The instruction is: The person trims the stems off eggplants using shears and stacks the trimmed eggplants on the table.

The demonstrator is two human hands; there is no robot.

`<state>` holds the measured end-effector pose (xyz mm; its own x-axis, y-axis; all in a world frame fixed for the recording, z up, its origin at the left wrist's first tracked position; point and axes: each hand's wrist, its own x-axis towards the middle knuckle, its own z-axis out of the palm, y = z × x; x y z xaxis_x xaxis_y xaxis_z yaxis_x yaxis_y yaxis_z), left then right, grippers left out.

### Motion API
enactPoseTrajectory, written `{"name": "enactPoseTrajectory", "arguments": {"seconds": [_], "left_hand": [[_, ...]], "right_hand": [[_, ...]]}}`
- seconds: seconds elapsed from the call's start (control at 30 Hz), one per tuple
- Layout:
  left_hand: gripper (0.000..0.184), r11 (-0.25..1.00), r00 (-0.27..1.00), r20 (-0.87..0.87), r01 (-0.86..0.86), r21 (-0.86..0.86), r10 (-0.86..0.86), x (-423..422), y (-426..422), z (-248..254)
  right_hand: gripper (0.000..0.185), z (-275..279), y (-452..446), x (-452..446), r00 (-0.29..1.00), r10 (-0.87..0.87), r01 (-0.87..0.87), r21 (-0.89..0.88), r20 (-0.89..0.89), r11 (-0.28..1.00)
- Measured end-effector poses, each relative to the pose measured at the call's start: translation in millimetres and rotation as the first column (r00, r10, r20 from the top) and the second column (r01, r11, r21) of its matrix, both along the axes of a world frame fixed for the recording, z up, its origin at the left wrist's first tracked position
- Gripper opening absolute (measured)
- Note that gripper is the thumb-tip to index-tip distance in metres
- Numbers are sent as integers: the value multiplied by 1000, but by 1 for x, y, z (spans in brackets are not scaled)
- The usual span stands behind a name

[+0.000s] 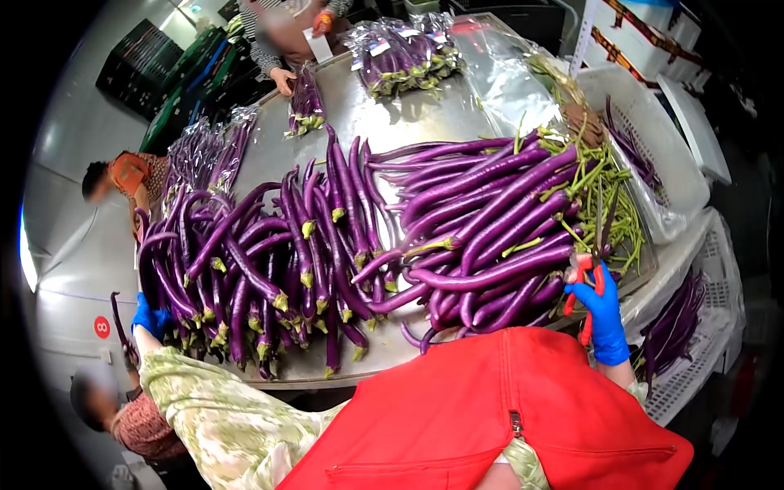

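My right hand, in a blue glove, is closed around the red handles of a pair of scissors. Its dark blades point away from me, over cut green stems at the right end of a pile of long purple eggplants. At the far left, my left hand, also gloved in blue, is against the edge of another heap of eggplants. Its fingers are mostly hidden there, so their grip does not show. Most eggplants in the left heap have their green caps toward me.
Bagged eggplants lie at the back of the metal table, with more bags at left. Clear plastic bags are at back right. A white crate stands right. Another person's hand touches a bag; two people are at left.
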<state>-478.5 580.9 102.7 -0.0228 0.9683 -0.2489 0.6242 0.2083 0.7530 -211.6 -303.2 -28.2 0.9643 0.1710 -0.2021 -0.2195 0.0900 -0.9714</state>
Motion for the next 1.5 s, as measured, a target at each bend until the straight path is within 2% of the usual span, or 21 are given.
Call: {"name": "enactPoseTrajectory", "arguments": {"seconds": [0.07,0.17,0.23,0.27,0.33,0.37,0.4,0.47,0.5,0.53,0.6,0.63,0.8,0.87,0.93,1.0,1.07,1.13,1.3,1.43,1.5], "left_hand": [[54,956,902,-427,179,234,-64,-2,14,16],[52,747,476,-878,566,349,49,12,23,26],[47,472,570,-822,720,508,14,85,-51,46],[54,513,606,-790,709,485,-90,130,-100,57],[37,431,658,-539,752,499,-525,209,-184,53],[30,346,583,-437,788,509,-686,246,-252,47],[26,448,519,-124,817,363,-846,275,-297,38],[32,215,223,-31,962,170,-974,315,-400,29],[36,128,131,-53,991,45,-990,336,-432,15],[42,-188,-184,-65,979,75,-981,365,-438,-14],[52,-285,-286,-27,958,-20,-958,415,-471,-65],[55,-384,-372,-158,922,48,-915,440,-489,-89],[81,-428,-405,-303,904,8,-863,540,-536,-205],[83,-410,-496,-288,857,-311,-819,564,-547,-212],[76,-421,-549,-459,834,-356,-698,579,-553,-217],[74,-423,-696,-360,685,-594,-622,588,-553,-212],[69,-387,-511,29,612,-690,-859,577,-546,-215],[67,-505,-466,235,624,-596,-853,561,-541,-205],[67,-503,-224,498,671,-545,-838,539,-526,-213],[65,-472,-98,509,555,-685,-855,529,-538,-186],[64,-497,-185,489,577,-648,-852,525,-537,-187]], "right_hand": [[38,-1,0,2,999,-4,5,19,-38,1000],[40,-5,-1,5,997,-26,27,16,-79,1000],[40,-4,-1,8,997,-33,34,8,-74,999],[40,-6,-1,10,997,-37,38,10,-64,999],[39,-12,-4,12,998,-38,41,58,-54,997],[39,-13,-4,11,996,-58,62,57,-68,996],[38,-14,-5,11,994,-78,83,58,-79,995],[39,-18,-7,8,991,-104,110,63,-90,992],[40,-22,-8,6,988,-124,130,63,-88,990],[40,-24,-9,3,986,-143,149,63,-86,987],[41,-16,-11,-1,973,-141,149,30,-185,988],[38,-21,-11,-2,977,-154,162,38,-147,986],[41,-39,-21,-2,967,-189,203,68,-171,977],[39,-46,-23,0,957,-222,239,75,-187,968],[37,-53,-26,2,950,-245,263,71,-193,962],[34,-60,-25,4,948,-257,273,65,-190,960],[34,-64,-24,8,949,-265,276,43,-173,960],[36,-67,-25,13,957,-247,252,16,-154,967],[45,-79,-26,24,974,-204,201,-39,-94,979],[47,-74,-26,26,975,-203,202,-17,-86,979],[47,-73,-24,23,970,-214,215,-9,-112,977]]}}
